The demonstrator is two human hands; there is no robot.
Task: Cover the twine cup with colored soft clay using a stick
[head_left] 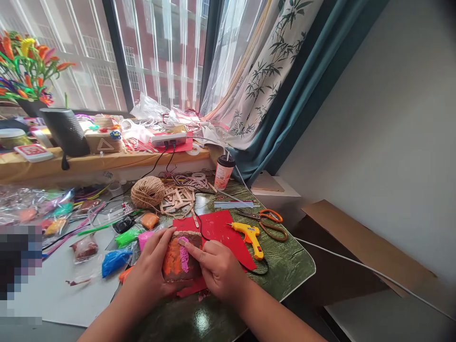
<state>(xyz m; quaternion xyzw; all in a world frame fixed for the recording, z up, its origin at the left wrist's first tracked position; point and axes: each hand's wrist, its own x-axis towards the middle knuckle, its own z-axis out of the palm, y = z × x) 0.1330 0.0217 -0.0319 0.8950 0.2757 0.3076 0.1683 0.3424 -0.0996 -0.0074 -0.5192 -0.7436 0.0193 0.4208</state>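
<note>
My left hand [151, 263] is wrapped round the left side of a small brown container [194, 270], its thumb along the lower edge. Orange clay [173, 259] is spread over part of the container's face, and a bumpy strip of pink clay [184, 259] runs down it. The index finger of my right hand [219, 268] presses on the upper part of that strip. Its other fingers curl in against the container's right side. Beneath lies a red sheet [215, 228]. To the right, a yellow hot glue gun [251, 235] rests partly on the sheet.
Orange-handled scissors [272, 223], a lidded paper cup [224, 173], a twine ball [147, 191] and wooden sticks [176, 197] lie beyond my hands. Bagged clay, including a blue pack [116, 261], covers the left. A power strip [168, 139] sits on the windowsill.
</note>
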